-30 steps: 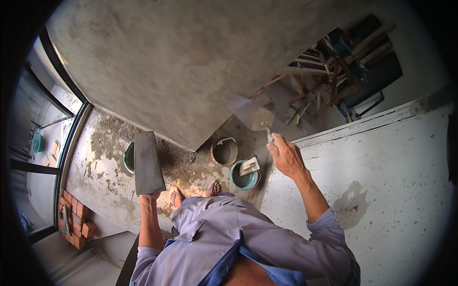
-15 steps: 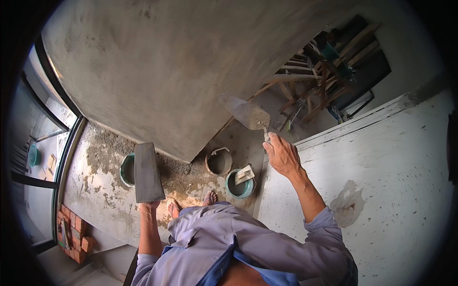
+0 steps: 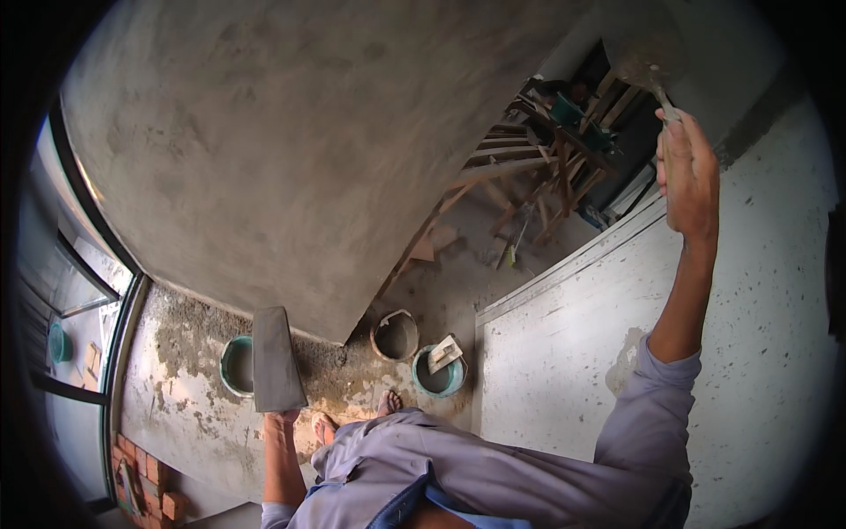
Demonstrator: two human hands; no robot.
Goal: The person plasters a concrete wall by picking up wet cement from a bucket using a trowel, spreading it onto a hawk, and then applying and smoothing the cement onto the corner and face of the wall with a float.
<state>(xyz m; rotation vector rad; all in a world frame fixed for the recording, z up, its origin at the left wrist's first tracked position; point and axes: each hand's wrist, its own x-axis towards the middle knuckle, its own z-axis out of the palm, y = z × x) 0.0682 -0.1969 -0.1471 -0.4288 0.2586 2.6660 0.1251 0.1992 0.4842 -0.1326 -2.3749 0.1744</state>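
My left hand (image 3: 283,419) is closed at the near end of a long, tapered grey plastering float (image 3: 277,361), held with its flat face up; the grip and most of my fingers are hidden beneath it. No mortar heap shows on that face. My right hand (image 3: 691,181), raised at the far right, is wrapped round the handle of a brick trowel (image 3: 654,78). The trowel's blade is blurred by motion and points away against the dark upper corner. A grey plastered wall (image 3: 291,167) fills the upper left in front of me.
On the stained floor stand a green bucket (image 3: 235,367), a round mortar-crusted bucket (image 3: 394,336) and another green bucket (image 3: 441,381) with a pale float across it. Timber trestles (image 3: 546,159) stand behind the wall's edge. A white speckled surface (image 3: 564,361) lies right; bricks (image 3: 150,476) lie lower left.
My right hand has swung the trowel up and to the right, away from the wall's edge. The float in my left hand sits slightly lower in view, and the view has shifted.
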